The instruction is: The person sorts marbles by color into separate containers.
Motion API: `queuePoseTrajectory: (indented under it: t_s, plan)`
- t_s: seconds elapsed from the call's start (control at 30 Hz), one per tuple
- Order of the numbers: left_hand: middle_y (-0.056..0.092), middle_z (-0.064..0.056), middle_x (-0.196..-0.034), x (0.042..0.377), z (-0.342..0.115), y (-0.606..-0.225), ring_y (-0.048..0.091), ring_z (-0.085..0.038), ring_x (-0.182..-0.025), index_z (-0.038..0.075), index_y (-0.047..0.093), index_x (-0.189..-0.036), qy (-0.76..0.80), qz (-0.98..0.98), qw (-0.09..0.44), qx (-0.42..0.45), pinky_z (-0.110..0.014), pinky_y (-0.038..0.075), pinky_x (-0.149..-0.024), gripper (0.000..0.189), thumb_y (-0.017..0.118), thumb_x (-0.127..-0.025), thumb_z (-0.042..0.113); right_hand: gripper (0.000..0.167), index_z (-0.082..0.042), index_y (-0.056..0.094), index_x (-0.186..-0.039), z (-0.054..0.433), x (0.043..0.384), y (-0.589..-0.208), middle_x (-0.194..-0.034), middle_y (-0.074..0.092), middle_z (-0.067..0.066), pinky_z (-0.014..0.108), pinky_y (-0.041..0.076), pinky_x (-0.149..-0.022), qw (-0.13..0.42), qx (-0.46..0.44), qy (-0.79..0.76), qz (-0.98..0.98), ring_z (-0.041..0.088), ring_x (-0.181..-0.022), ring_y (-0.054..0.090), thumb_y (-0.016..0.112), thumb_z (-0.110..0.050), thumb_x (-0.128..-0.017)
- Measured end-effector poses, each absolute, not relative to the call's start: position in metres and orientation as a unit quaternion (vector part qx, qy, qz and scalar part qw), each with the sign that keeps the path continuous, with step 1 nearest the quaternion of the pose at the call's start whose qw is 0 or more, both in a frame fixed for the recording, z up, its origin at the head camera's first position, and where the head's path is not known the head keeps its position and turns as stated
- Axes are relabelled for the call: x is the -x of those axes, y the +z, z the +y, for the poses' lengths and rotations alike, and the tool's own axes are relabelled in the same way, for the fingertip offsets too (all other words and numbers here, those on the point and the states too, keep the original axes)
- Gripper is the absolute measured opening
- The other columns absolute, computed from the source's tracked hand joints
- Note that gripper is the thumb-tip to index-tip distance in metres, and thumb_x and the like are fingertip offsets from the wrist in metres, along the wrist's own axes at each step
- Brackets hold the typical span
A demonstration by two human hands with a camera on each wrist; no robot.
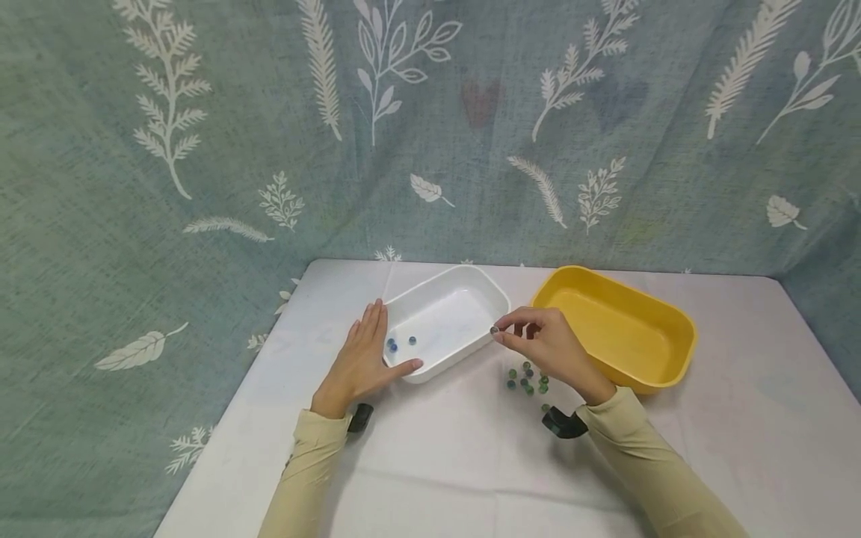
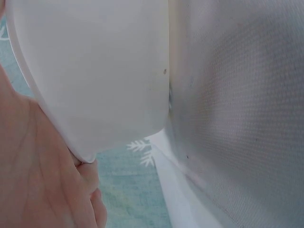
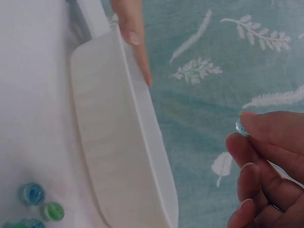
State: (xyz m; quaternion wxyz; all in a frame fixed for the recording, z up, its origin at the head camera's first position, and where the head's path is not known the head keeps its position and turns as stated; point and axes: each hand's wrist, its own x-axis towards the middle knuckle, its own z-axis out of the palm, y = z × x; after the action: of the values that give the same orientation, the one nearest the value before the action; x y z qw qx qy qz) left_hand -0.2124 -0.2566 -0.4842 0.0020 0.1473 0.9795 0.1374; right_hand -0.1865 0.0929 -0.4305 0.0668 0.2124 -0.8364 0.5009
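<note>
A white rectangular tray (image 1: pixel 460 310) has several blue marbles (image 1: pixel 412 340) in its near-left end. My left hand (image 1: pixel 365 359) rests on that end, fingers straight along the outer side and thumb over the near rim. Between thumb and fingertips, my right hand (image 1: pixel 548 344) pinches a clear bluish marble (image 3: pixel 241 127) just beside the tray's right end, at about rim height. Below this hand, several green and blue marbles (image 1: pixel 525 382) lie loose on the cloth. The left wrist view shows mostly the tray's outer wall (image 2: pixel 95 71) and the left palm (image 2: pixel 38 166).
A yellow tray (image 1: pixel 684 340) stands to the right, partly behind the right wrist. White cloth (image 1: pixel 430 463) covers the table. A green leaf-patterned curtain (image 1: pixel 403 149) hangs along the back and left. A dark wrist-camera piece (image 1: pixel 563 424) sits below the right wrist.
</note>
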Motion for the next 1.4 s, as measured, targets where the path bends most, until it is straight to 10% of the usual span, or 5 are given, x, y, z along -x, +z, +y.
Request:
queuePoseTrajectory:
  t_s: [1.4]
  plan:
    - [-0.002, -0.015, -0.176, 0.210, -0.257, -0.482, -0.001, -0.030, -0.165, 0.002, 0.001, -0.165, 0.140, 0.979, 0.003, -0.147, -0.054, 0.010, -0.133, 0.128, 0.052, -0.084, 0.087, 0.020, -0.011, 0.082, -0.108, 0.015, 0.271, -0.392, -0.105, 0.079, 0.008, 0.026, 0.049, -0.064, 0.007, -0.229, 0.516, -0.826, 0.020, -0.086, 0.062, 0.077, -0.024, -0.093]
